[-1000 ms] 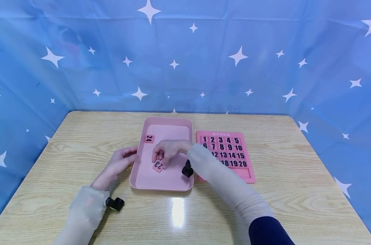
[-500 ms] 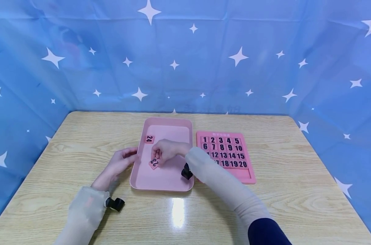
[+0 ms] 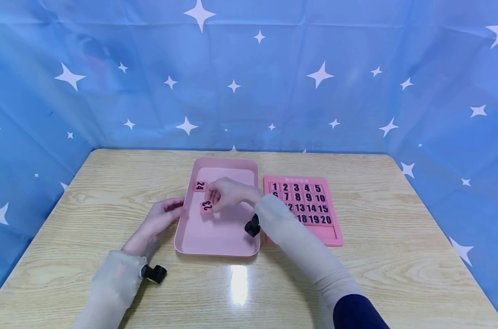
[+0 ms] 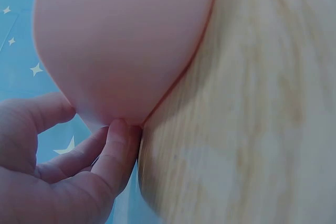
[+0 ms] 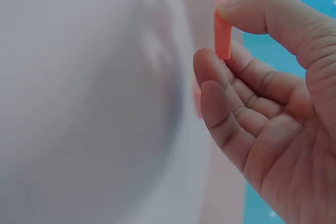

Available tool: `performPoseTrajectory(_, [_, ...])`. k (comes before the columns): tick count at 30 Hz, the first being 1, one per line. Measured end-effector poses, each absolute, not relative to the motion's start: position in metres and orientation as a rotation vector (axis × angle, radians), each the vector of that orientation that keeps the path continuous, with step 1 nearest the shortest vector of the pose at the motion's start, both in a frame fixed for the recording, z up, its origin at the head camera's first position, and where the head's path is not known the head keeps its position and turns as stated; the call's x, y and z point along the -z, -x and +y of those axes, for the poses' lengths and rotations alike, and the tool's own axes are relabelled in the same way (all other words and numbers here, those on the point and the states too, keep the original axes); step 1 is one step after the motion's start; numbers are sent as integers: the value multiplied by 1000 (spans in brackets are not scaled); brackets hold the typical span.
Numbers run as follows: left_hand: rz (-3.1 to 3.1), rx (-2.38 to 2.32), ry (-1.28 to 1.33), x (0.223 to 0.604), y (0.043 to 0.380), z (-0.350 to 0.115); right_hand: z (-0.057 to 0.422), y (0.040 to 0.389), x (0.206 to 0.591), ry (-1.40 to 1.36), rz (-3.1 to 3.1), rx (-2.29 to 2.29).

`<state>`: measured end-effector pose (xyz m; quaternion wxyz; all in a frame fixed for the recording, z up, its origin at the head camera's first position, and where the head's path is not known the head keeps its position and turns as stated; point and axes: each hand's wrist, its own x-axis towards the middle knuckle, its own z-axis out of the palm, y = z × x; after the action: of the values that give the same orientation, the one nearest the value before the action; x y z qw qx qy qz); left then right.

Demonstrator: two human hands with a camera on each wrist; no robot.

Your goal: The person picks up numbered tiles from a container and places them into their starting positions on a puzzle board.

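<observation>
My right hand point(image 3: 228, 192) is over the pink tray point(image 3: 216, 242), pinching a small square number tile point(image 3: 206, 207) marked 23. In the right wrist view the tile point(image 5: 222, 35) appears edge-on, orange-pink, with the thumb on one side; the fingers behind it are partly hidden. A second tile point(image 3: 200, 186), marked 24, lies on the tray floor by the left wall, just beyond my right fingertips. My left hand point(image 3: 160, 217) holds the tray's left edge, and in the left wrist view its fingers point(image 4: 118, 135) meet the tray's wall point(image 4: 126, 77).
Right of the tray lies a pink number board point(image 3: 333, 228) with rows of tiles from 1 to 20, partly hidden by my right forearm. Its bottom row shows a bare slot. Both stand on a wooden table point(image 3: 397, 256) before a blue star-patterned cloth point(image 3: 249, 91).
My right hand has shifted tile 23 left and away from me, closer to tile 24, turning it somewhat. The left hand and the tray have stayed in place.
</observation>
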<state>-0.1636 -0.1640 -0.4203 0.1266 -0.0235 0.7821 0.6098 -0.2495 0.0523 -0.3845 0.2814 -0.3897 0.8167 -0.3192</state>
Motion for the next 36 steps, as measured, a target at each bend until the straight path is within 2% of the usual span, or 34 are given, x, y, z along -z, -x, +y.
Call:
performPoseTrajectory(17, [2279, -1788, 49, 422, 164, -165, 108, 245, 334, 1060, 2363, 976])
performPoseTrajectory(36, [2267, -1777, 90, 423, 164, -165, 201, 201, 331, 959, 2448, 1044])
